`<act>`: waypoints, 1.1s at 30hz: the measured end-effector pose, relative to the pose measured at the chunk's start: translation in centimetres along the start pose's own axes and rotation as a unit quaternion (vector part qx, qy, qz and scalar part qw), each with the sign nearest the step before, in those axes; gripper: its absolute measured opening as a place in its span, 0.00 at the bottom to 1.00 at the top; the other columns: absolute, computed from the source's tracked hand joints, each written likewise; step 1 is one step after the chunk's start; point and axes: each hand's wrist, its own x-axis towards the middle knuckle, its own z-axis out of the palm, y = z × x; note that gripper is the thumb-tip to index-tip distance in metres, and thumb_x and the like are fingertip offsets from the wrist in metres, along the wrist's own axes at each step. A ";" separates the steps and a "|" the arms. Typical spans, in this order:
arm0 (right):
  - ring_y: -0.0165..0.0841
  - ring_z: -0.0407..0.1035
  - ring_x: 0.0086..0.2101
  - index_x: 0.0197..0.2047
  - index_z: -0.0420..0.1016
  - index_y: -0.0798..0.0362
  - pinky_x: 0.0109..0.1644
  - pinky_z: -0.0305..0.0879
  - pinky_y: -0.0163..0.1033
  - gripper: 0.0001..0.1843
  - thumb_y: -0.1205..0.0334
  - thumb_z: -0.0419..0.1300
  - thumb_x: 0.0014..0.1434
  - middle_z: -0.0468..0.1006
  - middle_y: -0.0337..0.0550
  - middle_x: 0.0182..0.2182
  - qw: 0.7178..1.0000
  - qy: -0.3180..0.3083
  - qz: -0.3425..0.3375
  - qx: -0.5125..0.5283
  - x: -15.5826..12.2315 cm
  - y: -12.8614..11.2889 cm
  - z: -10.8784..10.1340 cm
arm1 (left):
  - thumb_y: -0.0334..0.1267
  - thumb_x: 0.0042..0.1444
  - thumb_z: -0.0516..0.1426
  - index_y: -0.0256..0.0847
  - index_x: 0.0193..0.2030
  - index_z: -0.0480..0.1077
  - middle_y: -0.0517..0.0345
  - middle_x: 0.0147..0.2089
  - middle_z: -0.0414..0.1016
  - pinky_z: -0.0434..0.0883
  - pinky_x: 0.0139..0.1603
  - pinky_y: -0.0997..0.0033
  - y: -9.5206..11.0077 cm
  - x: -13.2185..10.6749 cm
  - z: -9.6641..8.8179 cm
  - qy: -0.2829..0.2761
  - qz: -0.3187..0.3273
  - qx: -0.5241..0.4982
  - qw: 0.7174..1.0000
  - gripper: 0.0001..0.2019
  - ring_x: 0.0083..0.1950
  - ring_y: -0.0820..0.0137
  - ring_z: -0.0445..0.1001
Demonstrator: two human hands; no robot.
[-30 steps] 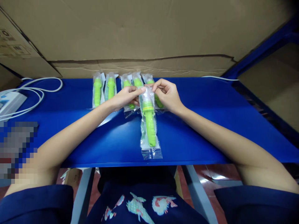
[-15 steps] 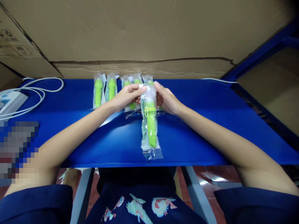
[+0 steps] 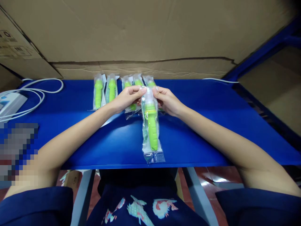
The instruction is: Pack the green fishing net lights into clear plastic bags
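A clear plastic bag (image 3: 151, 131) with a green ribbed tool inside lies lengthwise on the blue table (image 3: 199, 125), its bottom end near the front edge. My left hand (image 3: 127, 99) pinches the bag's top left corner. My right hand (image 3: 168, 101) pinches its top right corner. Both hands are closed on the bag's mouth. Behind my hands, a row of several bagged green tools (image 3: 110, 89) lies against the back of the table.
Large cardboard sheets (image 3: 145, 34) stand along the back. A white device (image 3: 9, 103) with a looped white cable (image 3: 42, 91) sits at the far left. A blue frame rail (image 3: 261, 53) runs along the right side.
My right hand has shifted from above the bag's top to gripping its right corner. The bag has slid slightly toward the front edge.
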 end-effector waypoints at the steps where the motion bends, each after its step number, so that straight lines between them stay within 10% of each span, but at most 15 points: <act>1: 0.23 0.49 0.20 0.34 0.74 0.51 0.21 0.42 0.32 0.35 0.28 0.76 0.47 0.65 0.32 0.21 1.000 -0.002 -0.002 0.001 0.0 0.0 0.0 | 0.61 0.56 0.71 0.37 0.33 0.73 0.63 0.28 0.71 0.66 0.30 0.77 -0.1 0.1 0.0 -0.002 0.006 -0.003 1.000 0.27 0.28 0.79 0.67; 19: 0.22 0.44 0.19 0.31 0.71 0.50 0.21 0.40 0.33 0.35 0.27 0.74 0.48 0.59 0.30 0.17 0.999 0.034 -0.028 -0.020 -0.2 0.0 0.7 | 0.58 0.62 0.68 0.38 0.30 0.71 0.63 0.27 0.68 0.68 0.29 0.76 -0.6 0.2 0.2 0.020 0.037 0.017 0.999 0.24 0.27 0.78 0.67; 33: 0.26 0.58 0.21 0.41 0.75 0.51 0.20 0.49 0.32 0.41 0.19 0.67 0.50 0.70 0.36 0.24 0.998 -0.002 0.031 -0.046 -0.3 -0.5 0.7 | 0.58 0.67 0.63 0.39 0.32 0.68 0.64 0.26 0.67 0.71 0.30 0.77 -0.5 0.6 0.2 0.149 0.029 -0.008 0.988 0.24 0.26 0.78 0.69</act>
